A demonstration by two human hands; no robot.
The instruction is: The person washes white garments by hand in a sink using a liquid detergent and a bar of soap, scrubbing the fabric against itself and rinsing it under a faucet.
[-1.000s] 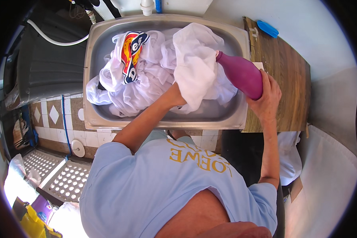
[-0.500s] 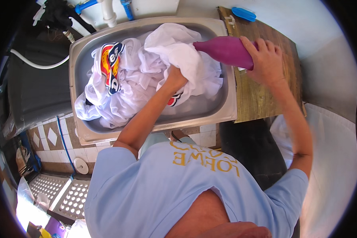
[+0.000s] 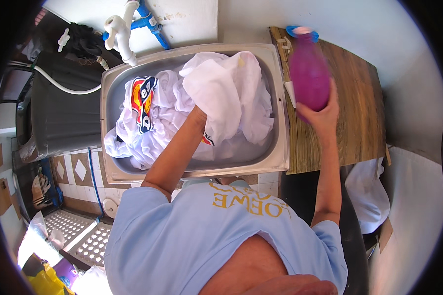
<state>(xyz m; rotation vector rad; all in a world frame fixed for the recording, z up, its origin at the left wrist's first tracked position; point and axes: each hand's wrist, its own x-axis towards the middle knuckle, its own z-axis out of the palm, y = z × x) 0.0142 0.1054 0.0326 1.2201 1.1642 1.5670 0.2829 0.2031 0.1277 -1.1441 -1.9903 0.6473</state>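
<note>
A heap of wet white garments (image 3: pixel 167 118), one with a red, yellow and dark blue print, lies in water in a stainless steel sink (image 3: pixel 196 174). My left hand (image 3: pixel 199 118) reaches into the heap and holds up a fold of a white garment (image 3: pixel 221 83), which drapes over my fingers and hides them. On the right, my right hand (image 3: pixel 322 112) is closed around the lower part of a purple bottle (image 3: pixel 310 69). The bottle stands nearly upright over the wooden board, its pale top pointing away from me and slightly blurred.
A wood-patterned board (image 3: pixel 354 113) adjoins the sink on the right. On it a blue object (image 3: pixel 293 30) sits partly behind the bottle, with a white strip (image 3: pixel 290 93) nearer the sink. A white faucet (image 3: pixel 120 39) on blue pipes overhangs the back left. Dark plastic-covered equipment (image 3: pixel 66 113) stands left.
My right hand has drawn the purple bottle away from the garment and turned it from lying sideways, mouth toward the cloth, to upright over the board. My left hand stays in the cloth.
</note>
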